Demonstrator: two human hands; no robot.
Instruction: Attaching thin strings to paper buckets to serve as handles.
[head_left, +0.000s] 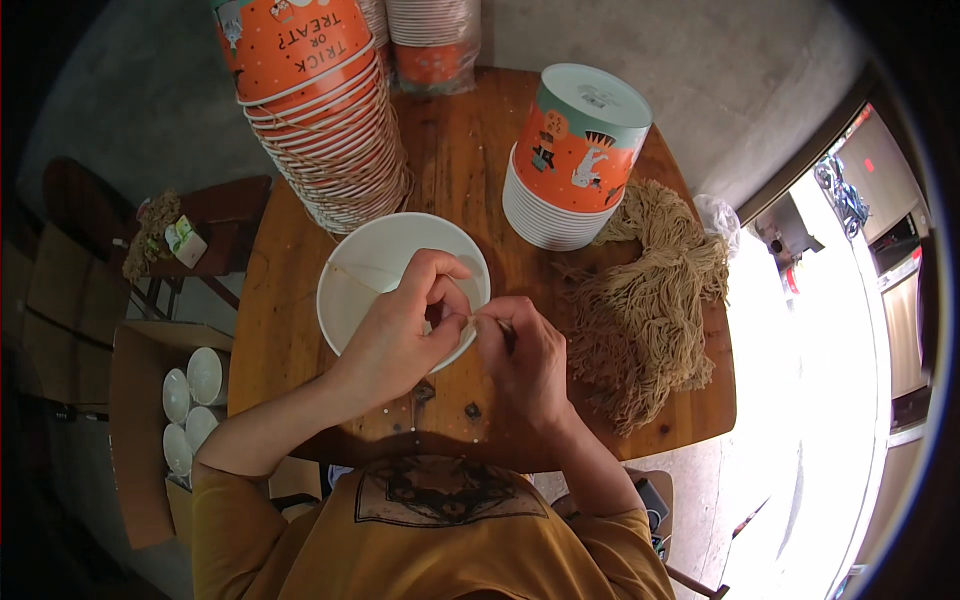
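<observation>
A round bucket point(338, 310) with a white inside stands on the wooden table in front of me, its mouth facing up. A thin tan cord point(352, 274) runs from the left part of its wall across the inside toward my hands. My left hand point(408, 325) reaches over the bucket, with thumb and fingers pinched together. At the right rim, my right hand point(527, 360) also pinches, its fingertips meeting those of the left. Between the fingertips a small bit of cord shows; the knuckles hide the rest.
Left behind the bucket rises a tall stack of orange buckets point(310, 150) with cord handles. Upside-down nested buckets point(578, 150) stand at right, beside a heap of tan cords point(650, 310). Wrapped buckets point(432, 50) stand farther back. A cardboard box point(140, 440) at left holds several white buckets.
</observation>
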